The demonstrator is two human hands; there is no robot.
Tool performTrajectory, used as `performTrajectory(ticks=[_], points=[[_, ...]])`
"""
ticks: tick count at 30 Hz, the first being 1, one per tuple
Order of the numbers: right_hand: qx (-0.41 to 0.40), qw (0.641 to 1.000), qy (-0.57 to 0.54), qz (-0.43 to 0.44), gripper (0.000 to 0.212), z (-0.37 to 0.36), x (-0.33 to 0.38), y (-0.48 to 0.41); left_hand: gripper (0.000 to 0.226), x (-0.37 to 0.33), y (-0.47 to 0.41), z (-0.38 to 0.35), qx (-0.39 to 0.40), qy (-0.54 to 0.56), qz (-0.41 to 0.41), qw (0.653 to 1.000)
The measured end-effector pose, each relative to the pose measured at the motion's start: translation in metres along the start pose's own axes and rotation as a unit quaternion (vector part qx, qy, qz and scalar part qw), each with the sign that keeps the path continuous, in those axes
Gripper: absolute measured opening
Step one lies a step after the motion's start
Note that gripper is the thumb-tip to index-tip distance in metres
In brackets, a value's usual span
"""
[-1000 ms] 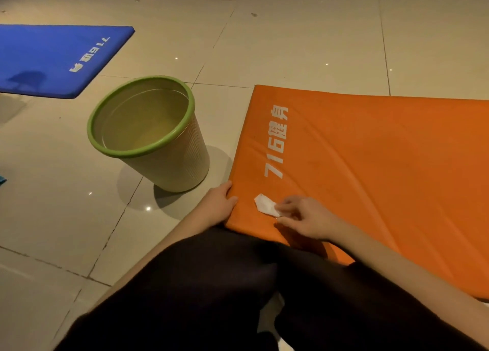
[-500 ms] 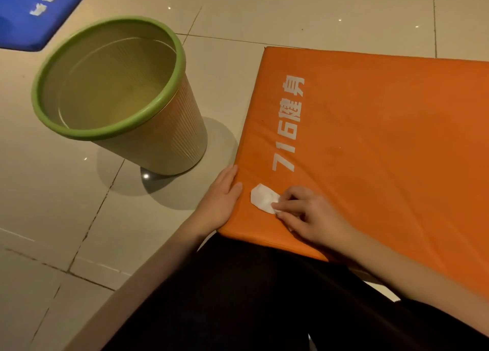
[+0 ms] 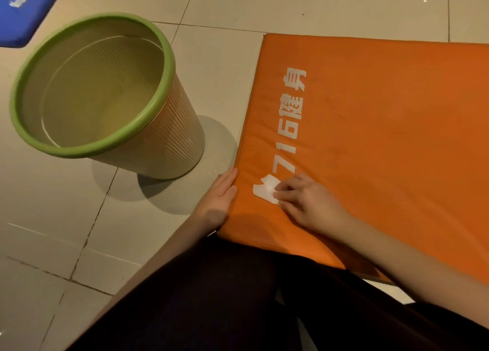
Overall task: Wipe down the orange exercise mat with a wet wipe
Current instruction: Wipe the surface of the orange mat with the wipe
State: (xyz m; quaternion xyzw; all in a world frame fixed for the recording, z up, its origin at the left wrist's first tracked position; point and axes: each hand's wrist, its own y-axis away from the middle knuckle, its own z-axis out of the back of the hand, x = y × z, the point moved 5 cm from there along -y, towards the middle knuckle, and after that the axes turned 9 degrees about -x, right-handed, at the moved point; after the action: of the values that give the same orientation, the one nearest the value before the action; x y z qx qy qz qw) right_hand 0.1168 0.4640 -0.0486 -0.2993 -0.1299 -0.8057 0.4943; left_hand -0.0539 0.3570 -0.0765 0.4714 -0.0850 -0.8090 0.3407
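Observation:
The orange exercise mat [image 3: 383, 128] with white lettering lies on the tiled floor, filling the right of the view. A small white wet wipe [image 3: 264, 190] lies flat on the mat near its near-left corner, just below the lettering. My right hand [image 3: 307, 202] presses its fingertips on the wipe's right edge. My left hand [image 3: 218, 194] rests flat against the mat's left edge, fingers together, holding nothing.
A beige waste bin with a green rim [image 3: 164, 49] stands on the floor just left of the mat. A blue mat [image 3: 23, 9] lies at the far left corner. My dark-clad legs [image 3: 238, 305] fill the bottom of the view.
The camera has leaned closer and down. My right hand has pushed the wipe slightly forward toward the lettering. My left hand stays at the mat's edge.

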Motion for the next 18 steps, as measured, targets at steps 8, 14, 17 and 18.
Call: performTrajectory(ticks=[8,14,17,18], points=[[0.031,0.994,-0.106,-0.002,0.024,-0.015,0.03,0.015,0.056,0.007,0.006,-0.003,0.001,-0.002,-0.013,1.0],[-0.032,0.996,-0.048,-0.062,0.021,-0.018,0.017,-0.02,0.058,0.008,0.006,-0.001,-0.008,0.042,-0.012,0.999],[0.039,0.993,-0.106,0.024,0.023,-0.022,0.048,0.004,0.056,0.012,0.008,-0.001,-0.017,0.069,-0.005,0.997],[0.057,0.991,-0.109,0.051,0.023,-0.02,0.051,0.009,0.061,0.012,0.009,-0.001,-0.016,0.073,-0.003,0.997]])
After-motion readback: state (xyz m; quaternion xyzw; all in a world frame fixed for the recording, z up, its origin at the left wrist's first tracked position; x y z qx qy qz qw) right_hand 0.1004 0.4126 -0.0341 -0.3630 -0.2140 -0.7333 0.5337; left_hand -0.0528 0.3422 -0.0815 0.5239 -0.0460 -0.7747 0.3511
